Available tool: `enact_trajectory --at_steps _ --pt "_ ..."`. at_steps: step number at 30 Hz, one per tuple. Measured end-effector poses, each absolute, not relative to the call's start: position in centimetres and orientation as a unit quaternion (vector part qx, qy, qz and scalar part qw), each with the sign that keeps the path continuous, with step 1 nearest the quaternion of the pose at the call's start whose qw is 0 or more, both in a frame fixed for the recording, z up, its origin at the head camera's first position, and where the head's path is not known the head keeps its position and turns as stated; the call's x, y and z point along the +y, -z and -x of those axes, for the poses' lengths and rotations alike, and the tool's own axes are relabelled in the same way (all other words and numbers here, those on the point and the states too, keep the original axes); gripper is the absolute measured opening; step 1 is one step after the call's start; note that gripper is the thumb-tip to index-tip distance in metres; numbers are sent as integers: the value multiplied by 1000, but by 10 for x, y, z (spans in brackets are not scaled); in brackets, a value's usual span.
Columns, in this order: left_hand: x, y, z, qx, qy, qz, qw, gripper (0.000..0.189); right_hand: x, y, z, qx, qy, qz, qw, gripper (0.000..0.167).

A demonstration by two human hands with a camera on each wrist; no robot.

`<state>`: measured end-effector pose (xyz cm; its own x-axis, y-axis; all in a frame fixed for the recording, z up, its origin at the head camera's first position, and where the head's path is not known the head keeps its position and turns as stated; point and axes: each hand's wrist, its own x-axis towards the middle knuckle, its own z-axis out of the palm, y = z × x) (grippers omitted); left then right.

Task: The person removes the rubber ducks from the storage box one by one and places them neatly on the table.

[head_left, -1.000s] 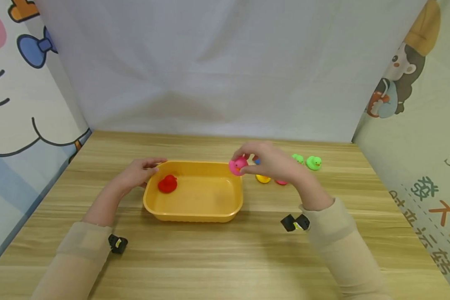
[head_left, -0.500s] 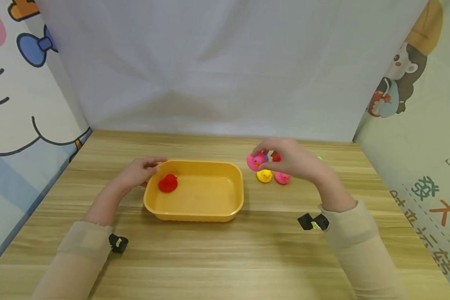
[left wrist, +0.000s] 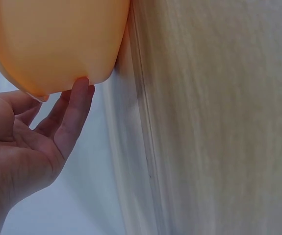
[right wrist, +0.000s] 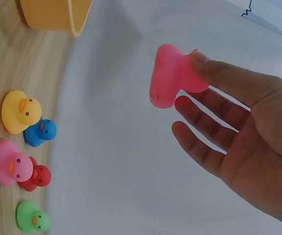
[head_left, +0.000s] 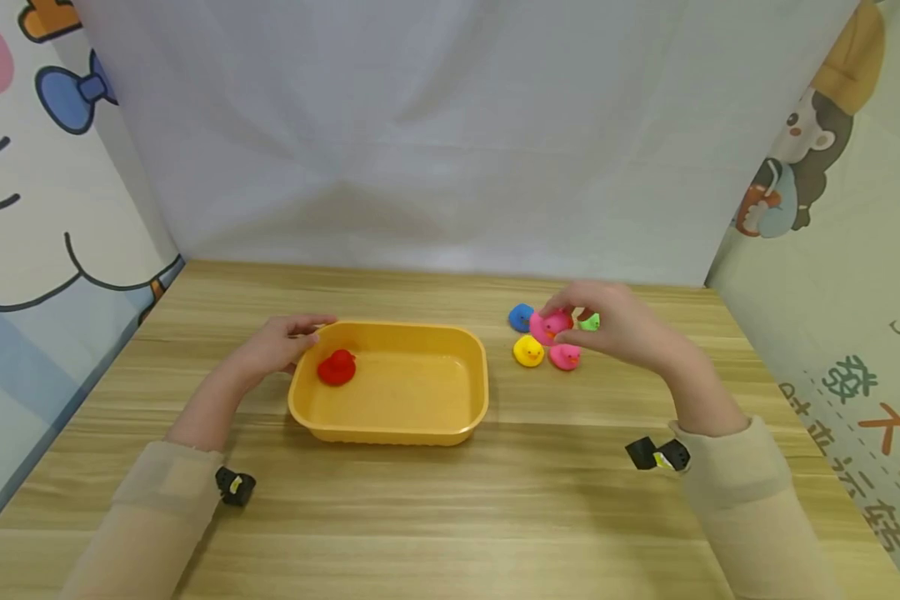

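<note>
My right hand [head_left: 617, 327] pinches a pink rubber duck [head_left: 546, 326] between thumb and fingers. The right wrist view shows this duck [right wrist: 166, 78] raised above the table, its base facing left. My left hand [head_left: 276, 343] holds the left end of the yellow plastic tub [head_left: 397, 435] at its back corner. In the left wrist view the fingers [left wrist: 77, 105] rest against the tub's outer wall [left wrist: 57, 44]. Inside the tub, at its left side, lies a red rubber duck [head_left: 337, 367].
Right of the tub stand a yellow duck [head_left: 528, 351], a blue duck [head_left: 521, 317], a second pink duck [head_left: 565, 357], another red duck [right wrist: 38, 176] and a green duck [head_left: 589, 322]. Behind the wooden table [head_left: 450, 517] hangs a pale cloth [head_left: 450, 167].
My right hand has moved right, away from the tub's right end and over the group of ducks, carrying the pink duck. My left hand and the tub stay put.
</note>
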<state>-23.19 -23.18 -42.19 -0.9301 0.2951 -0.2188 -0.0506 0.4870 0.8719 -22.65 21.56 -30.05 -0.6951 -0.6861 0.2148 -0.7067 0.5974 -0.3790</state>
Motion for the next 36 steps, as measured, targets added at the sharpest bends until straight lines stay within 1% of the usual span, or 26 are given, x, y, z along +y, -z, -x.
enact_trajectory --at_steps 12,21,31,36 --pt "-243 429 236 844 -498 -112 162 44 257 318 230 -913 -222 -339 39 30" --pt "-244 427 236 851 -478 -150 154 52 277 331 232 -921 -229 -313 43 30" --pt "-246 428 236 832 -501 -166 173 55 294 353 238 -926 -254 -278 33 29" --pt "-247 429 237 829 -503 -165 179 54 300 364 242 -926 -254 -275 43 29"
